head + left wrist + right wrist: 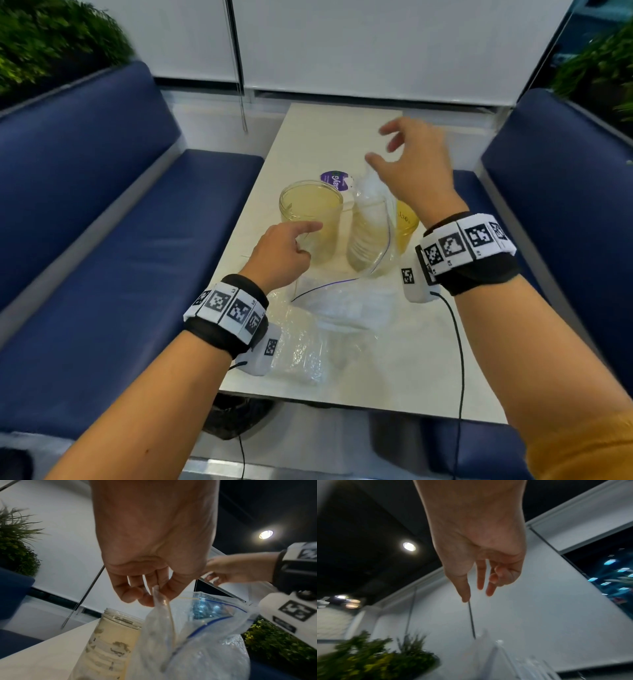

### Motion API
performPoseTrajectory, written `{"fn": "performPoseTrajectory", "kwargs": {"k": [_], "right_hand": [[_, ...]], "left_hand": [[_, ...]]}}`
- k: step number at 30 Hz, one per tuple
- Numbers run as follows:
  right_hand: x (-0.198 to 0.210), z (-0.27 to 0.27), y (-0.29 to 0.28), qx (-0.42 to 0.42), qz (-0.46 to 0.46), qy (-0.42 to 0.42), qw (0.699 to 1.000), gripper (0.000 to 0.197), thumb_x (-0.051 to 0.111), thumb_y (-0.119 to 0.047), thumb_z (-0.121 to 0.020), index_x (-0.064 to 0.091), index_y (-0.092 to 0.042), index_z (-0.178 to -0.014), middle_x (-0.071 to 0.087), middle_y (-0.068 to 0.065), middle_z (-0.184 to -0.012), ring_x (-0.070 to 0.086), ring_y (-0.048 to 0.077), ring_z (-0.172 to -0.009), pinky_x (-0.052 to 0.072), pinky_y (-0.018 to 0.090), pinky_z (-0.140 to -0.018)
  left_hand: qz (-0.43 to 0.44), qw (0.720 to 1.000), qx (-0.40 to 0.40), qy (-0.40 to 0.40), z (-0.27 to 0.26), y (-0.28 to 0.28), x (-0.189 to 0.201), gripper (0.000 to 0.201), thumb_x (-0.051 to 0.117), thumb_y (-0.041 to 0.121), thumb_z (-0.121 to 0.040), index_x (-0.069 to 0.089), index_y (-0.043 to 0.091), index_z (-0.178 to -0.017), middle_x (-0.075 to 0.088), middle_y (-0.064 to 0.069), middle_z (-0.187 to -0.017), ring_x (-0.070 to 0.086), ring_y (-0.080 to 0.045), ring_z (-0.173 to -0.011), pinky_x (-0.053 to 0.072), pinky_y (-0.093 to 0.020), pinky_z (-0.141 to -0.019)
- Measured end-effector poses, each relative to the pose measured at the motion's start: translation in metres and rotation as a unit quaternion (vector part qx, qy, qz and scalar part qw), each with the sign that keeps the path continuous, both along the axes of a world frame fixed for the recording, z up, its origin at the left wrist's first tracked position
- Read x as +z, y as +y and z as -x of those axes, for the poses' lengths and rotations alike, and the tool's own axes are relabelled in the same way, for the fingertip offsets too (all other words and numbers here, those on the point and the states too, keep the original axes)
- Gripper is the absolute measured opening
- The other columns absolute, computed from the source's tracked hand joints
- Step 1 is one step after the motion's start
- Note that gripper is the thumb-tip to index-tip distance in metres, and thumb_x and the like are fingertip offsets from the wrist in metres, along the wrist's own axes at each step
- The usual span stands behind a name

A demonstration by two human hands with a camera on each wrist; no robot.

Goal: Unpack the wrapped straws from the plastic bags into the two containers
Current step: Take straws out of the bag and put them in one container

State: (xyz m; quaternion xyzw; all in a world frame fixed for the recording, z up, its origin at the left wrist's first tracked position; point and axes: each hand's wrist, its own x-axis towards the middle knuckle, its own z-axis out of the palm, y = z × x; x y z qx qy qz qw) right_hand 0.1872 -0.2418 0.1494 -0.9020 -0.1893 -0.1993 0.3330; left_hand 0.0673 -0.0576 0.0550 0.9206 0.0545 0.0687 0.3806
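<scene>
- The left hand point(279, 251) hovers low over the bench point(428, 370), index finger stretched forward; the left wrist view shows its fingertips point(147, 600) pinching the top of a clear plastic bag point(197, 649).
- Just ahead of that hand stands an open, empty-looking container point(310, 222), touching distance from the index finger.
- Between the two hands a second container point(368, 236) stands upright with a zip bag of wrapped straws point(371, 195) poking out of its mouth.
- Near the left wrist, more crumpled bags point(329, 325) lie flat on the bench.
- The right hand point(416, 164) hangs above the straw bag, fingers spread wide and loose, holding nothing.
- A yellowish tub point(406, 222) sits below the right wrist.
</scene>
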Motion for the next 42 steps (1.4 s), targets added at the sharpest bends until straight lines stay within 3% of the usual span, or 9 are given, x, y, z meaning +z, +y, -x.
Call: {"fn": "performPoseTrajectory", "kwargs": {"k": [3, 6, 12, 24, 29, 32, 36, 39, 42], "right_hand": [[0.004, 0.034, 0.023, 0.132, 0.058, 0.029, 0.989, 0.010, 0.069, -0.026, -0.088, 0.075, -0.022, -0.095, 0.071, -0.008, -0.082, 0.066, 0.008, -0.078, 0.053, 0.023, -0.076], [-0.022, 0.052, 0.040, 0.197, 0.220, 0.105, 0.949, 0.015, 0.062, -0.015, -0.089, 0.077, -0.014, -0.086, 0.073, 0.003, -0.081, 0.069, 0.018, -0.074, 0.060, 0.033, -0.076], [-0.076, 0.053, 0.043, 0.183, 0.450, 0.213, 0.848, 0.046, 0.060, -0.003, -0.090, 0.061, -0.026, -0.129, 0.059, 0.000, -0.130, 0.060, 0.025, -0.115, 0.052, 0.037, -0.094], [-0.115, 0.053, 0.038, 0.249, 0.478, 0.263, 0.800, 0.056, 0.057, -0.025, -0.099, 0.035, -0.024, -0.151, 0.047, 0.009, -0.141, 0.053, 0.033, -0.125, 0.047, 0.044, -0.099], [-0.118, 0.051, 0.032, 0.237, 0.436, 0.232, 0.837, 0.042, 0.042, -0.028, -0.106, 0.041, -0.015, -0.146, 0.047, 0.009, -0.138, 0.054, 0.032, -0.122, 0.044, 0.040, -0.092], [-0.115, 0.051, 0.030, 0.227, 0.419, 0.222, 0.851, 0.039, 0.038, -0.029, -0.107, 0.040, -0.015, -0.143, 0.057, 0.012, -0.131, 0.057, 0.032, -0.114, 0.044, 0.037, -0.083], [-0.103, 0.050, 0.031, 0.216, 0.340, 0.198, 0.893, 0.032, 0.038, -0.026, -0.106, 0.043, -0.011, -0.135, 0.067, 0.012, -0.111, 0.063, 0.030, -0.093, 0.051, 0.043, -0.079], [-0.085, 0.051, 0.032, 0.221, 0.258, 0.165, 0.926, 0.027, 0.040, -0.024, -0.106, 0.045, -0.010, -0.128, 0.066, 0.005, -0.093, 0.061, 0.026, -0.079, 0.050, 0.043, -0.072], [-0.063, 0.053, 0.037, 0.228, 0.173, 0.136, 0.948, 0.029, 0.039, -0.029, -0.107, 0.045, -0.009, -0.127, 0.051, -0.009, -0.074, 0.051, 0.012, -0.064, 0.043, 0.038, -0.064]], "left_hand": [[0.015, 1.000, 0.000, -0.023, 0.000, -0.002, -0.002, 0.058, 0.050, -0.007, -0.088, 0.060, 0.023, -0.136, 0.055, 0.006, -0.062, 0.049, -0.013, -0.054, 0.040, -0.007, -0.059], [0.019, 0.999, -0.006, -0.047, 0.002, -0.005, -0.001, 0.054, 0.049, -0.007, -0.090, 0.061, 0.020, -0.134, 0.067, -0.003, -0.079, 0.053, -0.017, -0.063, 0.041, -0.011, -0.063], [0.045, 0.996, -0.022, -0.069, 0.004, -0.007, 0.001, 0.054, 0.047, -0.010, -0.093, 0.060, 0.019, -0.138, 0.061, 0.003, -0.138, 0.060, -0.016, -0.111, 0.042, -0.021, -0.103], [0.066, 0.995, -0.020, -0.076, 0.005, 0.006, -0.014, 0.051, 0.047, -0.010, -0.095, 0.059, 0.016, -0.137, 0.057, 0.002, -0.143, 0.050, -0.014, -0.132, 0.033, -0.011, -0.103], [0.104, 0.991, -0.004, -0.078, 0.003, 0.010, -0.018, 0.047, 0.046, -0.007, -0.097, 0.061, 0.015, -0.136, 0.059, 0.002, -0.140, 0.056, -0.010, -0.120, 0.031, 0.008, -0.086], [0.167, 0.984, 0.007, -0.066, 0.005, 0.009, -0.016, 0.044, 0.048, 0.000, -0.097, 0.062, 0.019, -0.135, 0.064, 0.003, -0.127, 0.059, -0.013, -0.095, 0.040, 0.002, -0.078], [0.247, 0.968, 0.001, -0.050, 0.010, 0.004, -0.013, 0.045, 0.056, 0.019, -0.089, 0.063, 0.020, -0.133, 0.060, 0.009, -0.136, 0.053, -0.005, -0.120, 0.040, -0.018, -0.104], [0.277, 0.959, -0.014, -0.064, 0.014, 0.000, -0.015, 0.059, 0.066, 0.035, -0.074, 0.060, 0.022, -0.131, 0.061, 0.009, -0.126, 0.051, 0.000, -0.094, 0.041, -0.016, -0.087], [0.248, 0.967, 0.004, -0.054, 0.012, -0.004, -0.022, 0.078, 0.086, 0.034, -0.068, 0.051, 0.024, -0.138, 0.055, 0.010, -0.125, 0.050, -0.001, -0.094, 0.041, -0.016, -0.081]]}}
